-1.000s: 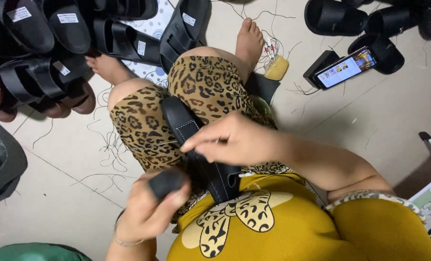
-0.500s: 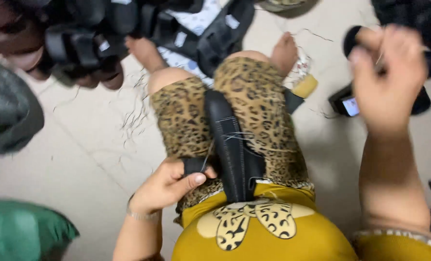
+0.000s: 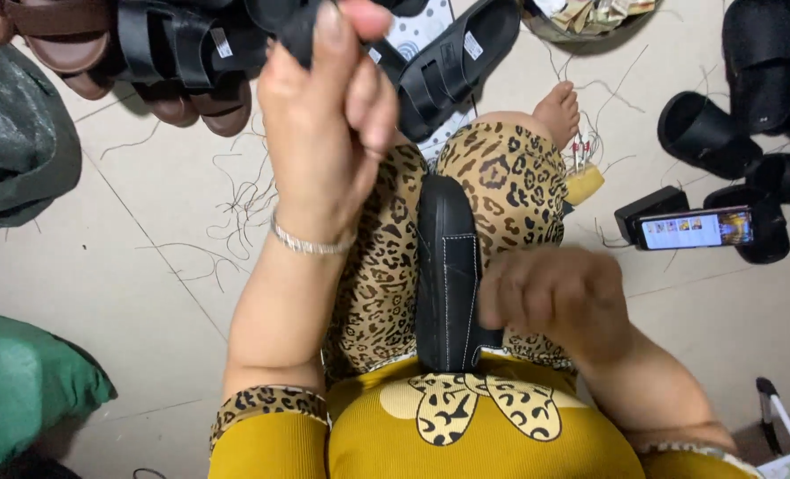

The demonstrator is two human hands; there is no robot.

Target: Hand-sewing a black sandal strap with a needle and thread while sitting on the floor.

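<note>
Head camera showed a black stitched shoe upper [image 3: 446, 275] lying along the lap; the right hand [image 3: 550, 297] gripped its edge, while the raised left hand [image 3: 328, 115] pinched a small black piece [image 3: 302, 27].

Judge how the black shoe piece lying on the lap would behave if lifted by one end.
The black shoe piece looks thin and leather-like, so it would probably flex rather than stay stiff. Flat and long, it seems unlikely to roll. The right hand steadies its edge, suggesting it may slide off the knees.

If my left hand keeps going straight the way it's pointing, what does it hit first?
Likely the black strapped sandals on the floor just beyond the raised left hand; it looks lifted above them, so depth is unclear.
</note>
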